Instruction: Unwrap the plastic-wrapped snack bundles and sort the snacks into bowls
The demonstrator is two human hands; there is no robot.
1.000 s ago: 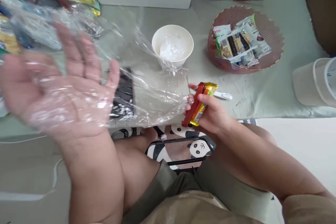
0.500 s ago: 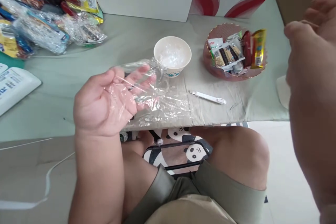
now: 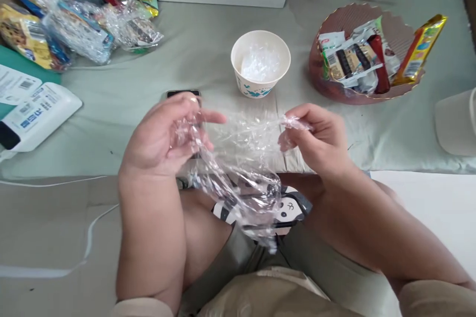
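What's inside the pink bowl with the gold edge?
The pink bowl holds wrapped snacks, a red packet and a yellow packet leaning out. Anything underneath is covered, so I can't tell.

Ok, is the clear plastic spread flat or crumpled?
Crumpled: the clear plastic hangs in wrinkled folds between the left hand and right hand.

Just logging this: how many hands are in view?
2: the left hand, touching the plastic wrap on its left; the right hand, pinching its right side.
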